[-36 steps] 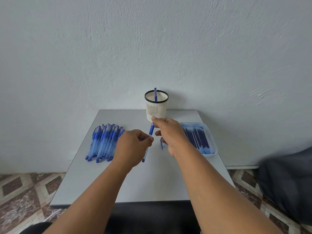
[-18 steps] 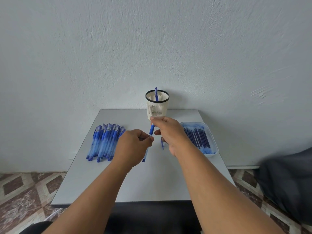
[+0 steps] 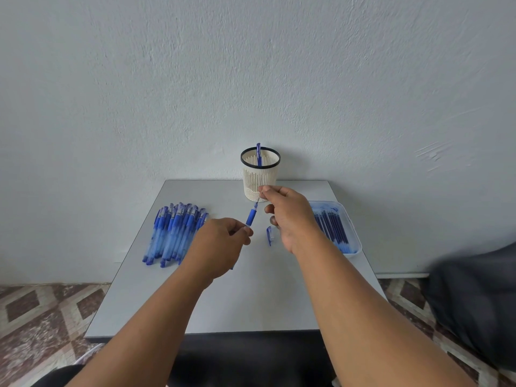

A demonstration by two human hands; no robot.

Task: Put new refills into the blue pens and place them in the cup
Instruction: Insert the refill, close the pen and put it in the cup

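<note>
Over a grey bench (image 3: 251, 303), the left hand (image 3: 220, 247) grips a blue pen (image 3: 251, 216) by its barrel while the right hand (image 3: 290, 216) pinches its tip. A cup (image 3: 260, 174) behind holds one pen. More pens (image 3: 174, 233) lie left; refills (image 3: 332, 224) sit in a tray (image 3: 352, 233) right.

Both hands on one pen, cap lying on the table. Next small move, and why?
Probably pull the right hand away from the left hand to draw the tip section off the pen: it pinches the tip end, the left grips the barrel, and the refills wait in the tray.
</note>
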